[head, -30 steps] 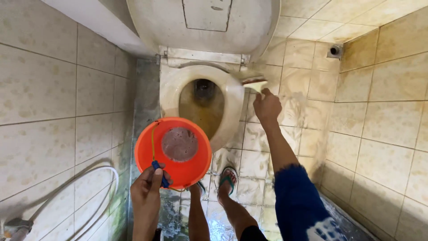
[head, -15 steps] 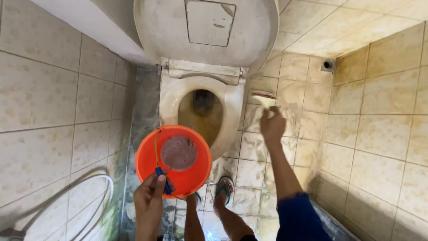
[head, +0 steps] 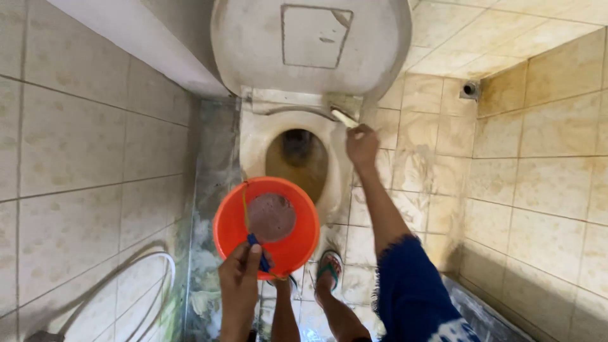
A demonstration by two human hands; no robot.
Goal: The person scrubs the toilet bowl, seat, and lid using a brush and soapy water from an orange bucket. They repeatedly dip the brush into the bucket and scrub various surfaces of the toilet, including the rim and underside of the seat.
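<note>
- Nearest, at 6 o'clock, two bare legs stand on the wet floor (head: 405, 164); one foot wears a green sandal (head: 329, 268), the other is mostly hidden behind the bucket.
- The left hand (head: 239, 284) comes up from 6 o'clock, fingers curled and thumb pinching a blue grip on the thin handle of the bucket (head: 266, 225).
- The bucket is orange and round, hanging just in front of the bowl's near rim; murky brownish water lies in its bottom. It hides part of the toilet's front edge and the floor below.
- A blue sleeve (head: 411, 297) at 5 o'clock leads up the right forearm to the right hand (head: 362, 145), which is closed around the handle of a brush (head: 345, 118).
- The brush's pale head touches the toilet's right rear rim, near the hinge, at about 1 o'clock from the bucket.
- The toilet (head: 253, 136) is stained cream, with brown water marks inside; its lid (head: 310, 44) stands raised at 12 o'clock.
- A white hose (head: 166, 266) loops along the wall at 8 o'clock.
- Beige mottled tiles cover the floor and both side walls; the room is narrow.
- A small drain outlet (head: 470, 90) sits in the far corner at 2 o'clock.
</note>
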